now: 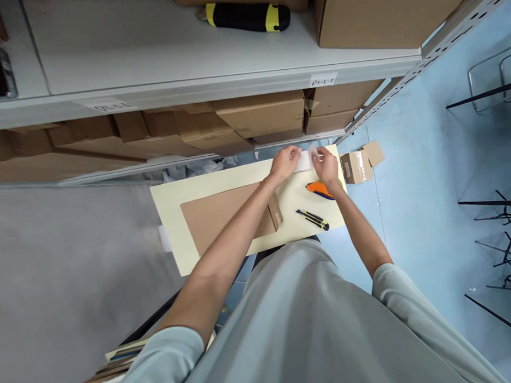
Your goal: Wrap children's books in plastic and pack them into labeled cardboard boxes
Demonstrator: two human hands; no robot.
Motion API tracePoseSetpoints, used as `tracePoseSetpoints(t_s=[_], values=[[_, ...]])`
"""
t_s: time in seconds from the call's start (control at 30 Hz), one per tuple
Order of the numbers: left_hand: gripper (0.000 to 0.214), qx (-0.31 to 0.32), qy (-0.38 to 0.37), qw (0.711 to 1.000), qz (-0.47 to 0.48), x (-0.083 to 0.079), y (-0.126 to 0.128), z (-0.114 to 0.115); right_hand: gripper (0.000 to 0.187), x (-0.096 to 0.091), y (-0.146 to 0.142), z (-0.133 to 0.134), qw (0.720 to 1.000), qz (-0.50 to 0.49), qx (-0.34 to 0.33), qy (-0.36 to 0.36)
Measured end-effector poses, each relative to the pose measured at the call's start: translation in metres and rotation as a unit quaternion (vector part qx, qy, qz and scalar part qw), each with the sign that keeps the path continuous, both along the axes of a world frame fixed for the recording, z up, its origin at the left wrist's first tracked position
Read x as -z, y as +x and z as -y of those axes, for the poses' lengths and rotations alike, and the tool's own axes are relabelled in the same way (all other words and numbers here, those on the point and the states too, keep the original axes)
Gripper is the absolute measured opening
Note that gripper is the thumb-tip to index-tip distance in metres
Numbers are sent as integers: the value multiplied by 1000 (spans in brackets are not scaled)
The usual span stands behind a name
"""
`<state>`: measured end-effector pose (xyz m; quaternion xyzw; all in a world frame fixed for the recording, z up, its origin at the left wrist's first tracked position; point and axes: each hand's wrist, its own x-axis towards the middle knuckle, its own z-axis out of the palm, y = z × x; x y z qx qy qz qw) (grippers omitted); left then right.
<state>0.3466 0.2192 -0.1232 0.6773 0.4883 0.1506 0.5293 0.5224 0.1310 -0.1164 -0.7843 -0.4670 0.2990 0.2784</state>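
Item: white paper strip (305, 161), beyond the utility knife (313, 219). I judge it light, limp, tearable; left hand (284, 161) and right hand (328, 166) pinch its ends.

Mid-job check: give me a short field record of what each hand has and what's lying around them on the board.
left: left hand grips one end of the white strip
right: right hand grips the other end
place: far edge of the cream board
near right hand: orange tool, kind unclear
on board: utility knife lying apart from both hands; flat cardboard piece under the left forearm
floor: small open box beside the board
shelf above: black and yellow tool
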Motion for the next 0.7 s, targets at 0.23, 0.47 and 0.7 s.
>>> tracePoseSetpoints(t_s=[0.23, 0.47, 0.7], values=[[80, 238, 147, 936, -213, 6, 14, 14, 39, 7, 70, 1, 994, 19, 87, -60], [74, 261, 140, 920, -256, 14, 23, 20, 31, 22, 80, 4, 991, 25, 108, -69], [71, 275, 130, 911, -278, 20, 27, 18, 23, 30, 77, 5, 987, -2, 121, -103]])
